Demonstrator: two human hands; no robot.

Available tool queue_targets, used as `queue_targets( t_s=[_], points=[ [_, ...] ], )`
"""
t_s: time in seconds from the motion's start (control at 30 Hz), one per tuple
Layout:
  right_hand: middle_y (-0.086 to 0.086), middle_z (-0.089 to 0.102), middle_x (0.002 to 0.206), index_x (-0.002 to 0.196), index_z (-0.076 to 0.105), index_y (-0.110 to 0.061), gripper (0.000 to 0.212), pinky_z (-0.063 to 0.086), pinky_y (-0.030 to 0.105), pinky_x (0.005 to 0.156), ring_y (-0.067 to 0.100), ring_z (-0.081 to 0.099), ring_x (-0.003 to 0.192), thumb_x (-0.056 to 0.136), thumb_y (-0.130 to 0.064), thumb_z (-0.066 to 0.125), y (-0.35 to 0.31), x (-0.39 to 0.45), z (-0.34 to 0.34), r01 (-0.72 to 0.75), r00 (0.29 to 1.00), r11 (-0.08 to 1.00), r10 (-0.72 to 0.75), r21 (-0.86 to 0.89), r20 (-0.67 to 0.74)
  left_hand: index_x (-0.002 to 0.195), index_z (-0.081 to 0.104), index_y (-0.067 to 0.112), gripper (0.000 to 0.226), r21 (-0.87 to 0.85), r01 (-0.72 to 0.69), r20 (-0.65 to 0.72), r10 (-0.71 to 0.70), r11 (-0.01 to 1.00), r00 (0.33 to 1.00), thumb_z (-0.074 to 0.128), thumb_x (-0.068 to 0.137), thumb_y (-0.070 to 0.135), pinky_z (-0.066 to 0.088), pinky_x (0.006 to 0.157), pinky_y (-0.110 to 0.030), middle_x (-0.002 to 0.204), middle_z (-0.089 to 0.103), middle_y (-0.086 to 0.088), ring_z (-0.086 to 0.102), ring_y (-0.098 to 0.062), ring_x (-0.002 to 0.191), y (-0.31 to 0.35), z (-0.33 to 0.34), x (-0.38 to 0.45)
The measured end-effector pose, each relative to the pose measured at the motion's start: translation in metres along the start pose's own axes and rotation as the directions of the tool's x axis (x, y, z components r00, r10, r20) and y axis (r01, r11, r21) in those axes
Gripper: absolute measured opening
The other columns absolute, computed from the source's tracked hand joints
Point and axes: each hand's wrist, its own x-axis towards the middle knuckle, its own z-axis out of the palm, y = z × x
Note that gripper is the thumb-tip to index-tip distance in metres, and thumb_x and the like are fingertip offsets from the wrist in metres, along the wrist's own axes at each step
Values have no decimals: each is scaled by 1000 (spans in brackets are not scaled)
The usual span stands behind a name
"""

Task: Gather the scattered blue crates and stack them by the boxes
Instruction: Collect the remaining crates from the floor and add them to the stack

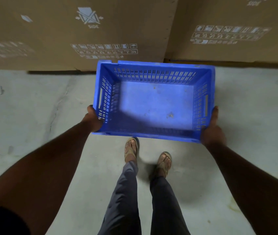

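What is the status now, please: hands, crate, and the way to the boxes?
Left hand and right hand: each has a grip on one end of the crate. Crate empty, upright, close to the boxes. Floor between shows no obstacle.

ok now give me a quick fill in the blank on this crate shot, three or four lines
1. The blue crate is held by ____ hands, the left hand and the right hand on opposite short ends.
2. Inside, the crate is ____.
3. Just beyond the crate stand large ____ boxes printed with handling symbols.
4. On their feet the person wears ____.

Missing words: two; empty; cardboard; sandals
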Motion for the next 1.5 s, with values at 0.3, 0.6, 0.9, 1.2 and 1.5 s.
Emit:
queue_targets(
  t_s=[0.3, 0.6, 0.9, 1.2, 1.5],
  points=[
    [19, 62, 134, 147, 45, -6, 63, 48, 47, 100, 41, 60, 118, 91, -27, 64, -18, -87, -28, 391, 906, 914, -361, 108, -219, 137, 52, 1, 50, -284, -339, -346, 234, 897, 909, 66, 89, 7, 39, 106, -36, 137, 56, -21, 54, -37, 127, 0, 4, -132],
    [-1, 66, 107, 113, 63, -16, 23, 54, 42, 90, 23, 67, 98, 92, -24, 61, -82, -215, -64, 479, 869, 787, -487, 390, -84, 112, 61, 19, 28, -483, -409, -366, 246, 774, 898, 61, 90, 2, 50, 98, -36, 112, 69, 6, 65, -17, 110, -37, -3, -271],
    [-15, 70, 102, 105, 68, -24, 18, 57, 40, 86, 6, 68, 94, 92, -25, 56, -110, -331, -39, 589, 768, 678, -640, 439, -43, 107, 66, 15, 24, -726, -354, -363, 109, 589, 926, 58, 94, -3, 52, 87, -20, 106, 73, 5, 67, -2, 97, -123, -2, -348],
    [-13, 72, 105, 106, 69, -24, 19, 49, 14, 81, 4, 66, 96, 95, -14, 58, -204, -523, 47, 643, 615, 569, -783, 513, 97, 104, 66, 27, 21, -816, -372, -430, -35, 442, 902, 61, 97, 8, 51, 86, -23, 106, 75, 6, 69, -7, 101, -326, -55, -421],
    [-13, 73, 105, 106, 70, -28, 20, 47, 8, 76, 4, 65, 91, 96, -14, 59, -316, -727, 140, 630, 366, 532, -846, 567, 387, 108, 68, 18, 20, -935, -248, -334, -402, 252, 853, 59, 96, 4, 54, 99, -41, 104, 76, 0, 72, -15, 102, -566, -111, -509]
  ],
)
